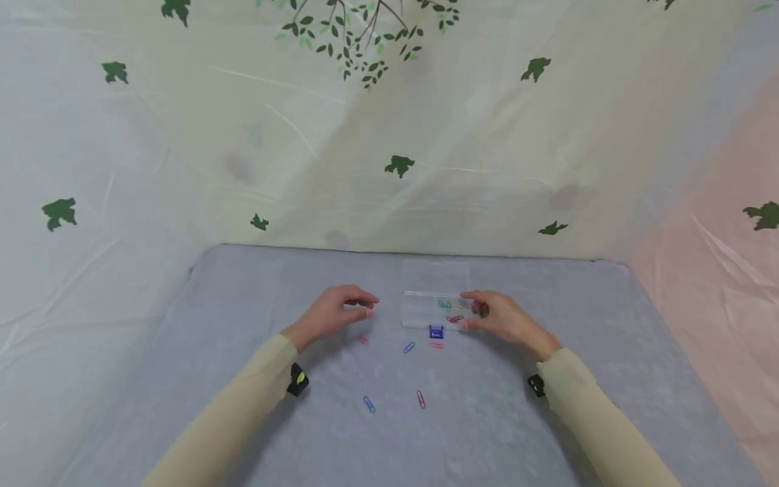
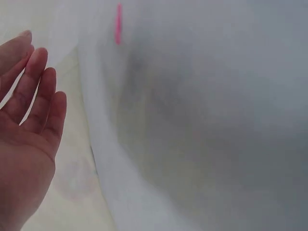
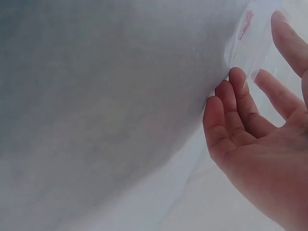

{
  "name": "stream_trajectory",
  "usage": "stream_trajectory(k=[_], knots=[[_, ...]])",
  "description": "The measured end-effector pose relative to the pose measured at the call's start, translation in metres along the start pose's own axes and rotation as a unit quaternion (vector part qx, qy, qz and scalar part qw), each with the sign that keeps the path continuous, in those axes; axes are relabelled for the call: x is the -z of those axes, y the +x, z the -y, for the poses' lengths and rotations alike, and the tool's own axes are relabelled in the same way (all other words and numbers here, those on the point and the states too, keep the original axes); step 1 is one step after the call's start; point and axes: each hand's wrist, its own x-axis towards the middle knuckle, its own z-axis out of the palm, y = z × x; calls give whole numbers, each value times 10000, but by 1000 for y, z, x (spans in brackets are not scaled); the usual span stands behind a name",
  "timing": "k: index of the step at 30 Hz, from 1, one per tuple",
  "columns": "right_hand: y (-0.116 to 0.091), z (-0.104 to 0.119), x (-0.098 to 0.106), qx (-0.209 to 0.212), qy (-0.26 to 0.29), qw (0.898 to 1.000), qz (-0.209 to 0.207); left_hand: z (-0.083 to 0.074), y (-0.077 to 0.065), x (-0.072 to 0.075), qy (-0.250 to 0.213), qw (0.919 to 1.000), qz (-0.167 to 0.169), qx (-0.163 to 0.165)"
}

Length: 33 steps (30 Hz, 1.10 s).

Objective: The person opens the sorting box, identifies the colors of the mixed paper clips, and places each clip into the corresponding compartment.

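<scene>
A clear plastic box (image 1: 420, 318) lies with its lid (image 1: 435, 274) folded back. Inside are green paper clips (image 1: 445, 304), a yellow one and red paper clips (image 1: 454, 318). My right hand (image 1: 502, 316) grips the box's right end, thumb at the front edge and index finger at the back; the right wrist view shows the fingers beside the clear wall. At the box's front edge is a small blue piece (image 1: 436, 332), possibly its latch. To the left, my left hand (image 1: 336, 310) hovers above the cloth, fingers relaxed and holding nothing. Below it lies a pink paper clip (image 1: 363, 340).
Loose on the grey cloth (image 1: 255, 433) are a blue paper clip (image 1: 409, 347), a pink-red one (image 1: 437, 345), another blue one (image 1: 368, 404) and a red one (image 1: 421, 399). A pale curtain with leaf prints (image 1: 399, 166) hangs behind the table's far edge.
</scene>
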Motion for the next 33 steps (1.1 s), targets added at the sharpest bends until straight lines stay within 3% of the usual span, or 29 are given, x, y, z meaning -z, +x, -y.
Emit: stream_trajectory(k=[7,18,33], knots=[[1,0,1,-35,-49,10000,-7,11,-12,4,193,9983,515,-181],[2,0,2,-70,-101,9999,26,21,-17,-6,563,9932,998,-200],[3,4,4,-191,-7,9998,92,28,-11,-9,747,9901,1176,-155]])
